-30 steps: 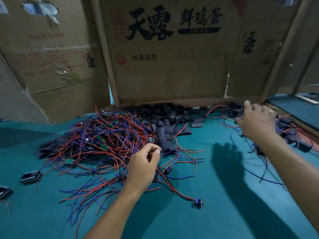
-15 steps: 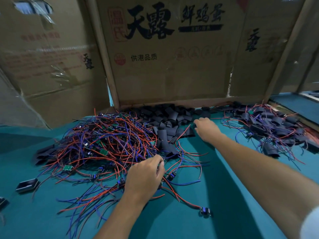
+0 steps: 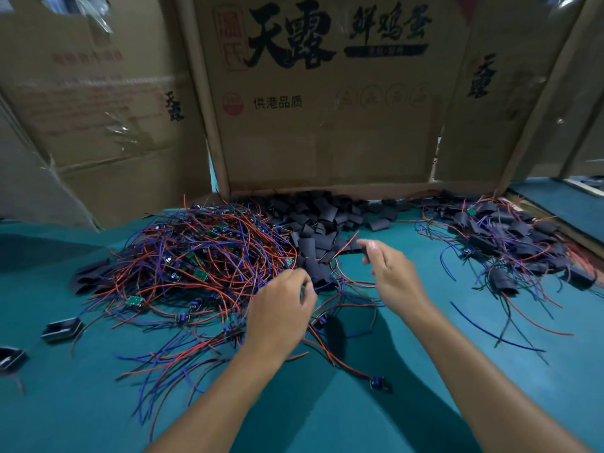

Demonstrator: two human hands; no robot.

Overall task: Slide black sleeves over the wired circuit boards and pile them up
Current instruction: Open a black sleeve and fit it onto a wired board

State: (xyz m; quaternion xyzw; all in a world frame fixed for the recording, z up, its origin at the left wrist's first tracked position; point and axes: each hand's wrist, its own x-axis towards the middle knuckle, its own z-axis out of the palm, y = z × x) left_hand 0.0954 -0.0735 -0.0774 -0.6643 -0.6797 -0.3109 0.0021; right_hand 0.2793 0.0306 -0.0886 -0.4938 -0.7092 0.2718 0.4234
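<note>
A tangle of wired circuit boards with red and blue leads lies left of centre on the green table. Behind it is a heap of black sleeves. At the tangle's near edge my left hand has curled fingers and pinches a wired circuit board, which its fingers mostly hide. My right hand is just right of it and pinches one black sleeve between thumb and fingertips, the sleeve pointing left. A pile of sleeved boards lies at the far right.
Cardboard walls close off the back and left. Two loose black sleeves lie at the left edge. A single wired board lies near the front between my arms. A wooden strip borders the right pile.
My right hand left the sleeved pile, reached into the sleeve heap and drew back toward my left hand with one sleeve. My left hand stayed at the tangle's edge.
</note>
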